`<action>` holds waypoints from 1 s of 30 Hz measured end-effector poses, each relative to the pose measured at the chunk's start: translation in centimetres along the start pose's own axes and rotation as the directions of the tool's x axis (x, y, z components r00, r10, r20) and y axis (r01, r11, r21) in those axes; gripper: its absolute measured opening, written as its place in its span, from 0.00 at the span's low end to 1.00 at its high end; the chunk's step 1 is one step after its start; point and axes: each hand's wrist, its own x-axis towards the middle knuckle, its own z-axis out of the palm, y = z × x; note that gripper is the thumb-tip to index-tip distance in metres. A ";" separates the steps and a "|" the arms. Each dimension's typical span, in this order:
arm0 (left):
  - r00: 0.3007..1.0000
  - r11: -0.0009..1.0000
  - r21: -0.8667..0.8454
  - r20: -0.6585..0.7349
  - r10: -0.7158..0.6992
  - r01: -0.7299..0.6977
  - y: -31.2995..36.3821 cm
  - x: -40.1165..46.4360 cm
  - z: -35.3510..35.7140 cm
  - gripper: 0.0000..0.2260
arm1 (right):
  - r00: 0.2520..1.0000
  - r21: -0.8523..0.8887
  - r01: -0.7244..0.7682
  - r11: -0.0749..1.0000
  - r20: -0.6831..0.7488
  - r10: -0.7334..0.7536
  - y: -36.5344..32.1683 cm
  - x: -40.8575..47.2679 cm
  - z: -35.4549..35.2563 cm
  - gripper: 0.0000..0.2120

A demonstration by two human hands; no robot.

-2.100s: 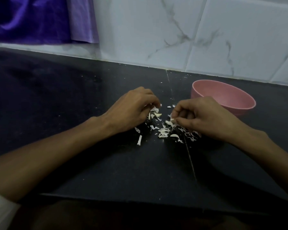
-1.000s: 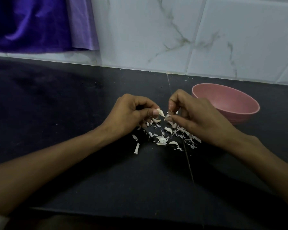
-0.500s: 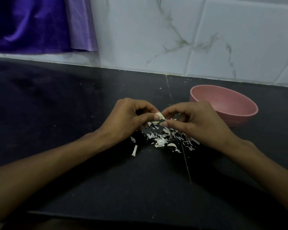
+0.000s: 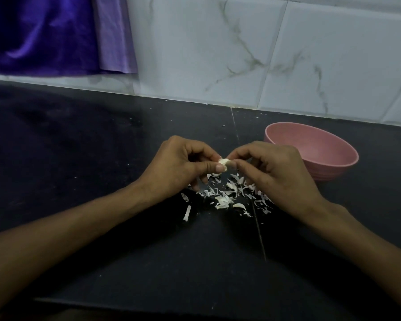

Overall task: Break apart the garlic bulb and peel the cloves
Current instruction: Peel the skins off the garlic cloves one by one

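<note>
A small pale garlic clove (image 4: 225,162) is held just above the dark counter between both hands. My left hand (image 4: 181,163) pinches it between thumb and forefinger. My right hand (image 4: 273,167) pinches its other end with thumb and fingertips. Below the hands lies a scatter of white garlic skins (image 4: 227,195) on the counter. One longer stem piece (image 4: 187,213) lies at the left of the scatter. Most of the clove is hidden by my fingertips.
A pink bowl (image 4: 333,167) stands to the right behind my right hand; its inside is not visible. A marbled white tile wall (image 4: 264,54) runs along the back. Purple cloth (image 4: 44,33) hangs at the upper left. The counter's front edge (image 4: 148,302) is near me.
Both hands have risen off the skin pile and come together. The left hand picked up a clove, and the right hand now pinches its other end.
</note>
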 end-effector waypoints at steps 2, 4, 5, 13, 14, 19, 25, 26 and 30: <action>1.000 0.999 -0.023 0.005 -0.025 0.026 0.0 -0.1 0.0 0.09 | 0.999 0.052 -0.034 0.998 0.001 0.034 0.0 0.0 0.2 0.03; 0.999 0.999 -0.025 0.012 -0.047 0.048 0.1 -0.1 0.2 0.09 | 0.995 0.147 -0.101 0.984 0.015 0.100 -0.1 -0.1 0.3 0.03; 0.998 0.998 -0.030 0.013 -0.061 0.061 0.1 -0.1 0.2 0.08 | 0.989 0.208 -0.146 0.967 0.025 0.144 -0.1 -0.2 0.4 0.03; 0.994 0.993 -0.047 0.022 -0.108 0.109 0.2 -0.3 0.2 0.07 | 0.926 0.548 -0.371 0.749 0.154 0.346 -0.1 -0.1 0.8 0.04; 0.994 0.993 -0.046 0.023 -0.108 0.109 0.2 -0.3 0.2 0.07 | 0.919 0.569 -0.386 0.727 0.167 0.357 -0.2 -0.1 0.8 0.04; 0.994 0.991 -0.073 0.021 -0.111 0.113 0.4 -0.3 0.2 0.13 | 0.896 0.625 -0.428 0.653 0.198 0.397 -0.5 -0.1 0.7 0.05; 0.994 0.991 -0.075 0.011 -0.108 0.109 0.5 -0.4 0.1 0.12 | 0.882 0.636 -0.450 0.627 0.206 0.425 -1.0 -0.2 0.6 0.06; 0.995 0.992 -0.068 0.002 -0.104 0.104 0.5 -0.5 0.2 0.12 | 0.879 0.636 -0.455 0.624 0.206 0.430 -1.1 -0.3 0.7 0.06; 0.996 0.996 -0.031 -0.029 -0.081 0.080 0.6 -0.6 0.4 0.12 | 0.867 0.643 -0.472 0.603 0.216 0.449 -1.2 -0.4 0.9 0.05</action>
